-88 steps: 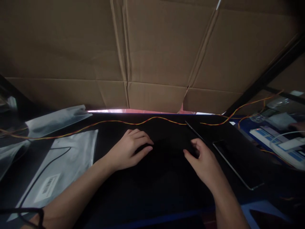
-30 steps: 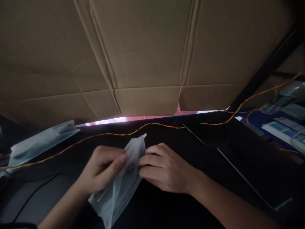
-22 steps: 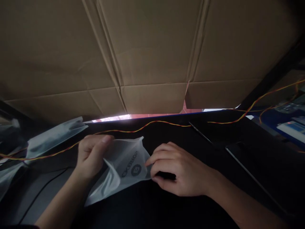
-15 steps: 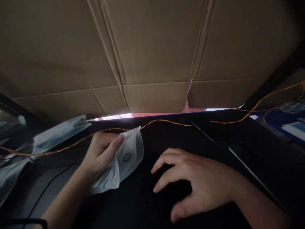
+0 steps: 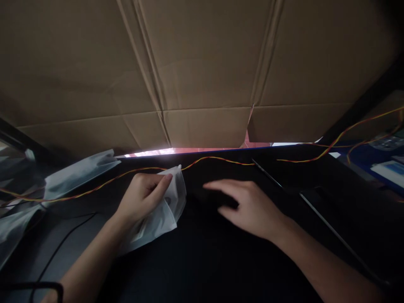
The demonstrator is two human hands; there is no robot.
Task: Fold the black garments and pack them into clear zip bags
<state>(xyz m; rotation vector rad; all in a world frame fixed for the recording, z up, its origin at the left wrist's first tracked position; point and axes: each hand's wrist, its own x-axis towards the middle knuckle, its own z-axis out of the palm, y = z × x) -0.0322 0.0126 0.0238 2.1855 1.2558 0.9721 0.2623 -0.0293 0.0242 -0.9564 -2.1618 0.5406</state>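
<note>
My left hand [image 5: 143, 195] is closed on a translucent plastic zip bag [image 5: 158, 225], its thumb pressed on top near the bag's upper edge. A dark round print on the bag shows partly beside the thumb; what is inside cannot be made out. My right hand [image 5: 249, 206] hovers to the right of the bag, apart from it, with thumb and fingers spread and nothing between them. A twisted red and yellow wire [image 5: 217, 158] runs behind both hands and passes behind the bag's tip.
Two more plastic bags, one pale [image 5: 82, 174] and one at the edge [image 5: 15, 235], lie left. Dark flat devices [image 5: 341, 227] with shiny edges lie right on the black table [image 5: 195, 269]. Cardboard [image 5: 205, 63] stands behind. A black cable [image 5: 59, 248] curves at lower left.
My right hand has moved up and away from me, its fingers now pointing left. My left hand has shifted slightly right, and the bag has folded and tilted, covering more of its print.
</note>
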